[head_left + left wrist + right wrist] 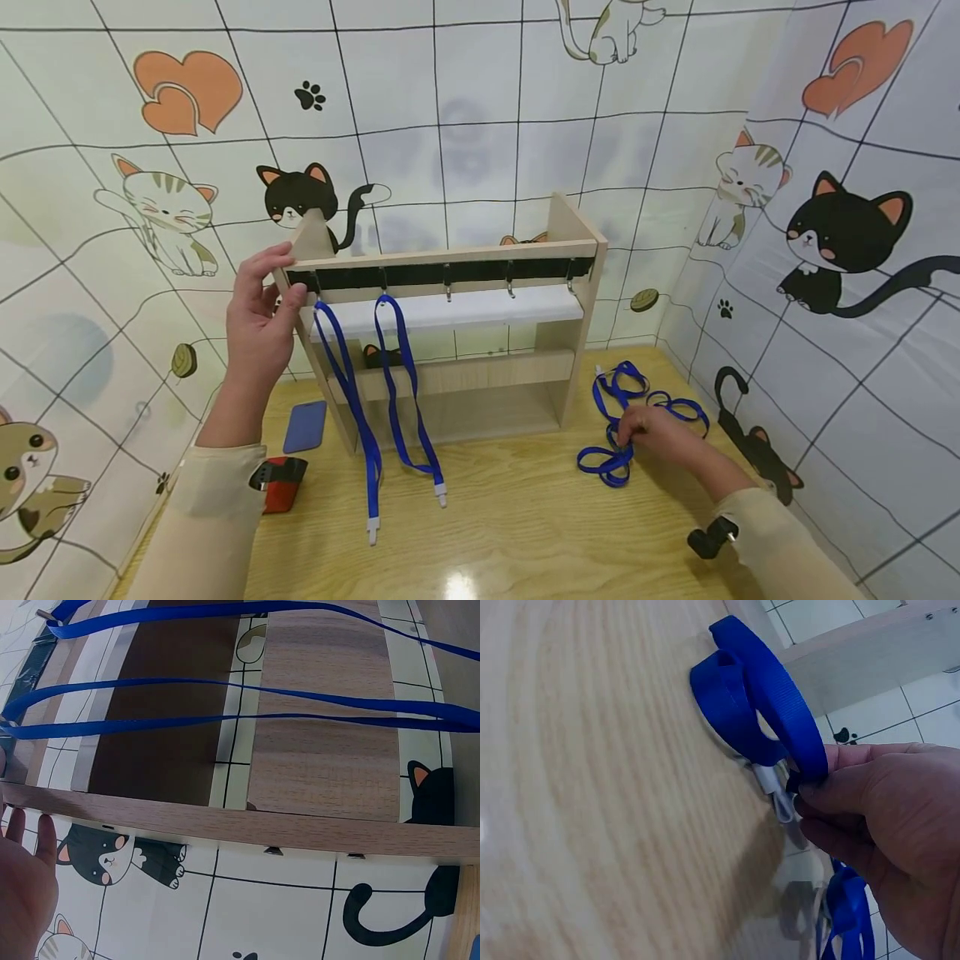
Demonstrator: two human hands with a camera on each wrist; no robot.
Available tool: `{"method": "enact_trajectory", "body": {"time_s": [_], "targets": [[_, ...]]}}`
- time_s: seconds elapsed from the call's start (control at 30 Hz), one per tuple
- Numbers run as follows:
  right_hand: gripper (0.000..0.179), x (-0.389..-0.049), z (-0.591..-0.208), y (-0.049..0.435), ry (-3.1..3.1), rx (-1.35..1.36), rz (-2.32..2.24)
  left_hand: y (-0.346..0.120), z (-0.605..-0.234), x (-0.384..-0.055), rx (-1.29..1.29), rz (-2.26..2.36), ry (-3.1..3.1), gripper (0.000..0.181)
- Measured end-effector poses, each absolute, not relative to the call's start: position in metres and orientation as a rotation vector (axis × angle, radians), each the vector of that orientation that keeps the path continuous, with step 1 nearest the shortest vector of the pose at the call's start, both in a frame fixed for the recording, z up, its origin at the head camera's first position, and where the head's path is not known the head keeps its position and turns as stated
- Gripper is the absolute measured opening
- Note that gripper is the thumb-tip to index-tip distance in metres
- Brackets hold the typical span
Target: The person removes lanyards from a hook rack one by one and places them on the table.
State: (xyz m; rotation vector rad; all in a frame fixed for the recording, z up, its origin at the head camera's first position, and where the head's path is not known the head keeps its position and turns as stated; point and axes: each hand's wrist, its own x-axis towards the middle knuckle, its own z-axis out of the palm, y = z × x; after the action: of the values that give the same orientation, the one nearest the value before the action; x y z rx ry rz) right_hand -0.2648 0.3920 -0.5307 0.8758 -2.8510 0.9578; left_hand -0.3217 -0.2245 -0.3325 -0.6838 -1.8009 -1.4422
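"Right grip (652,429): what does it hold?"

"Blue lanyard (784,686), pinched between thumb and fingers, its strap looped close to the surface (510,517), to the right of the wooden rack (480,368). A pale clip (766,778) shows just beside the fingertips. Whether one layer of strap or several is caught is hard to tell, since the fingers cover it."

"And the left grip (262,304)?"

"Closed about the rack's upper left corner, thumb at the front; probably a brace."

"Which hooks are occupied?"

"The two leftmost. First lanyard (372,492) and second lanyard (433,467) hang there, clips lowermost; the middle hook (448,290) and the two to its right carry none."

"How is the pick-up best done?"

"Free one strap from the heap before raising it, lest the neighbouring loops (846,900) follow. Then shift the pinch to the end opposite the clip, so that the clip hangs down and twists fall out. Brace the rack lightly, without tilting it, whenever a loop meets a hook."
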Motion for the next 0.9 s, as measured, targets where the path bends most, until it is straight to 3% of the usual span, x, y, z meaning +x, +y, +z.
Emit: {"method": "enact_trajectory", "body": {"time_s": [0.43,0.9], "targets": [[0.041,-0.257,-0.536,0.392,-2.92,0.737,0.941,-0.223,-0.33,-0.318,-0.678,-1.465,-1.802,0.038],[0.022,-0.252,-0.52,0.372,-2.845,0.636,1.009,-0.223,-0.331,-0.32,-0.718,-1.467,-1.768,0.037]]}}
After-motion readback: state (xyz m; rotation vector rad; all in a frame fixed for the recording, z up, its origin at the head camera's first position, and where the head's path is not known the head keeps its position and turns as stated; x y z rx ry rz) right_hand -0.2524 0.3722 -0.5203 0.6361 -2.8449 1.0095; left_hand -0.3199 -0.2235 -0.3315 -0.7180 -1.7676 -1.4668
